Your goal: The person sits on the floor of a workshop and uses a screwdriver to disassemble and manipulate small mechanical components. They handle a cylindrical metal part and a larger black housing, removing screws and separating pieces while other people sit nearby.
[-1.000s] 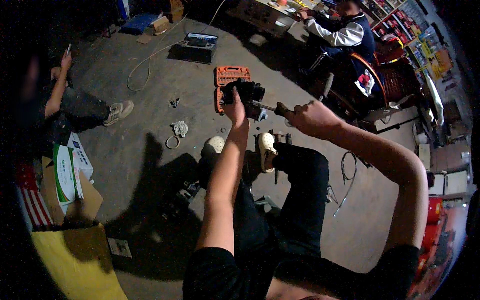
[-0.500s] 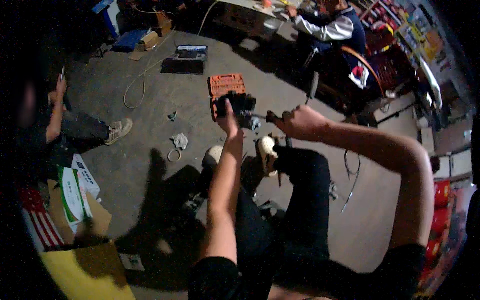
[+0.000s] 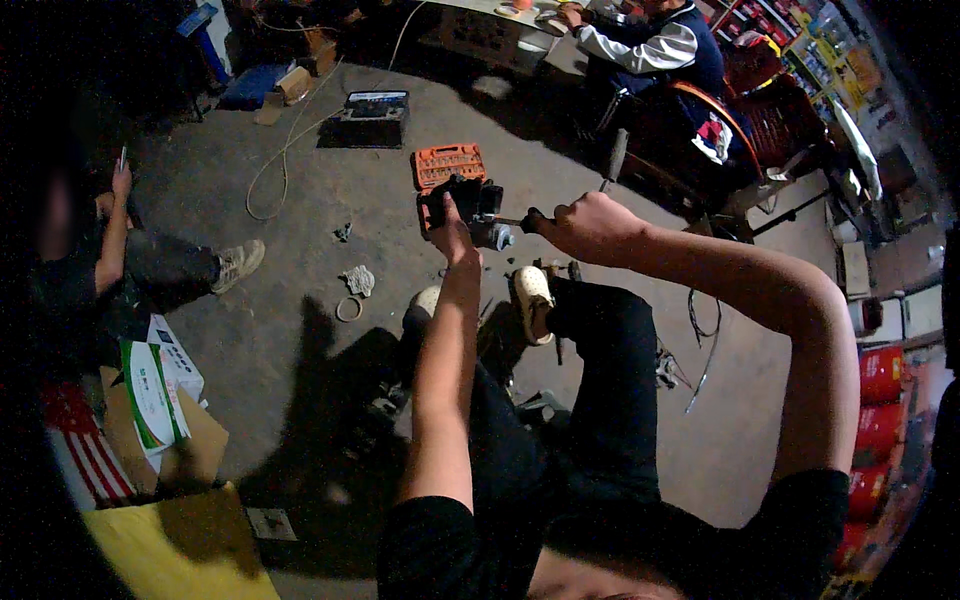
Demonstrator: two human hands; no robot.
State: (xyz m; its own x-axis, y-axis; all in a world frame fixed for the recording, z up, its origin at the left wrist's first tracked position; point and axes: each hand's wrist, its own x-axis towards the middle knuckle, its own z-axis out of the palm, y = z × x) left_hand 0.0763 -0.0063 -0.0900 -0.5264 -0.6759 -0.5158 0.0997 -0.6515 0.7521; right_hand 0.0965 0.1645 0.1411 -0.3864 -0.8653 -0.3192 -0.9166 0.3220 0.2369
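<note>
My left hand (image 3: 453, 235) is closed round a blocky black mechanical part (image 3: 480, 197), held out in front of me over the floor. Its exact kind is too dark to make out. My right hand (image 3: 592, 226) grips a dark hand tool with a long grey handle (image 3: 618, 155) sticking up past the fist. A thin shaft (image 3: 508, 221) runs left from that fist to the black part and seems to touch it. Just below the part shows a grey cylindrical piece (image 3: 493, 236). Behind my left hand lies an open orange socket set case (image 3: 448, 165), partly hidden.
A black battery-like box (image 3: 376, 120) stands on the floor ahead. Nearer lie a crumpled white rag (image 3: 357, 281), a ring (image 3: 349, 309) and a loose cable (image 3: 706, 330). One person sits at left near cardboard boxes (image 3: 205, 440); another sits at the far right table.
My right hand has shifted slightly left and up, and the grey handle tilts a little differently. My left hand still holds the black part. The whole view has moved slightly.
</note>
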